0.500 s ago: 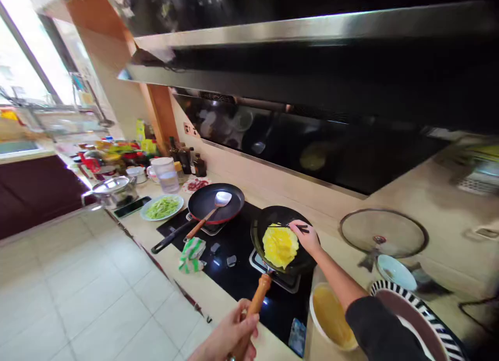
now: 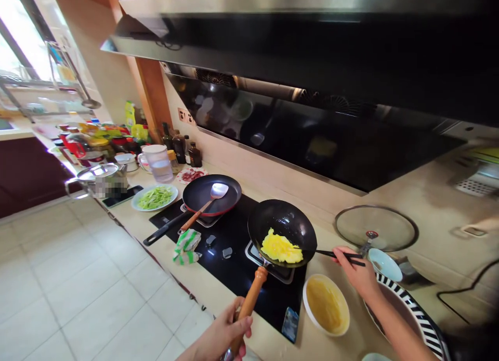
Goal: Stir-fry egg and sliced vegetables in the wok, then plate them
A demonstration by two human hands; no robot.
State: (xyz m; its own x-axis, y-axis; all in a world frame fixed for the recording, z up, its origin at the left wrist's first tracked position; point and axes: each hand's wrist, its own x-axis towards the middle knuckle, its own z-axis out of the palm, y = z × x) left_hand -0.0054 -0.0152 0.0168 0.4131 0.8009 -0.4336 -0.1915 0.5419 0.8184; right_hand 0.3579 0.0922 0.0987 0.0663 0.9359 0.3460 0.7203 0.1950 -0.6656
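My left hand [image 2: 226,332] grips the wooden handle [image 2: 250,298] of a black wok [image 2: 290,223], which sits tilted on the right burner of the black stove [image 2: 237,267]. A yellow egg omelette [image 2: 281,248] lies at the wok's near side. My right hand [image 2: 356,275] holds dark chopsticks [image 2: 339,255] to the right of the wok, their tips pointing at its rim. Just below the wok stands a white bowl of beaten egg [image 2: 326,305]. A striped plate [image 2: 413,311] lies under my right forearm.
A second black pan [image 2: 230,187] with a spatula [image 2: 206,204] sits on the left burner. A green cloth [image 2: 186,246], a plate of green vegetables [image 2: 155,197], a steel pot [image 2: 103,179], a jug [image 2: 158,162] and bottles line the counter. A glass lid [image 2: 376,228] and small bowl [image 2: 385,265] lie right.
My right hand pulled the chopsticks out of the wok to its right side. The omelette now lies folded lower in the tilted wok. The view dropped slightly.
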